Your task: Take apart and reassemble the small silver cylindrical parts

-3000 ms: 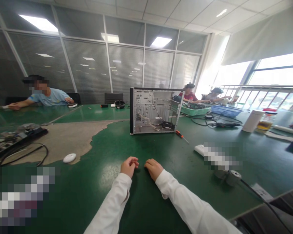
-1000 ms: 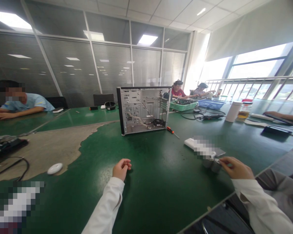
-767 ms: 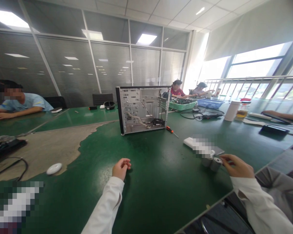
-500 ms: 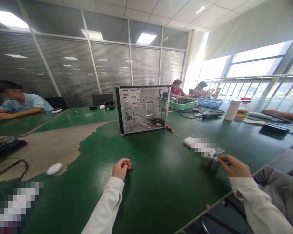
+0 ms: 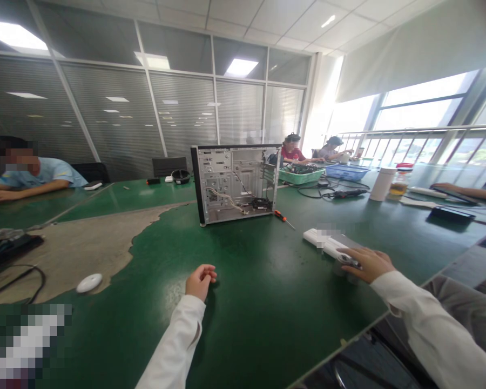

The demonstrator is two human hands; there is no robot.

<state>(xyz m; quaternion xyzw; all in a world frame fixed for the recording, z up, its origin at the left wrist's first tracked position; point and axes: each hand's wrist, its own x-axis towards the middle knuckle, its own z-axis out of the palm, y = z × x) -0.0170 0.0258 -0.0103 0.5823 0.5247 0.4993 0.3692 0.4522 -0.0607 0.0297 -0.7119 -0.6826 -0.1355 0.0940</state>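
On the green tabletop (image 5: pixel 243 292), my left hand (image 5: pixel 201 281) rests with its fingers loosely curled and no object visible in them. My right hand (image 5: pixel 366 263) reaches over the near end of a long white device (image 5: pixel 322 243), whose kind I cannot make out because it is partly blurred. Its fingers bend down around that end, and the palm hides what lies beneath. Beyond both hands stands an opened desktop computer case (image 5: pixel 237 186), upright, its metal frame and cables showing. An orange and black screwdriver (image 5: pixel 281 216) lies by the case's right corner.
A round white object (image 5: pixel 89 283) sits at left on a bare grey-brown patch. Behind the case are a green basket (image 5: pixel 302 176) and a blue basket (image 5: pixel 346 172). A white bottle (image 5: pixel 383 184) stands at right. Other people sit around the table.
My right hand has moved slightly left and forward, going from a fingertip pinch at the white device's end to covering that end. My left hand has stayed put.
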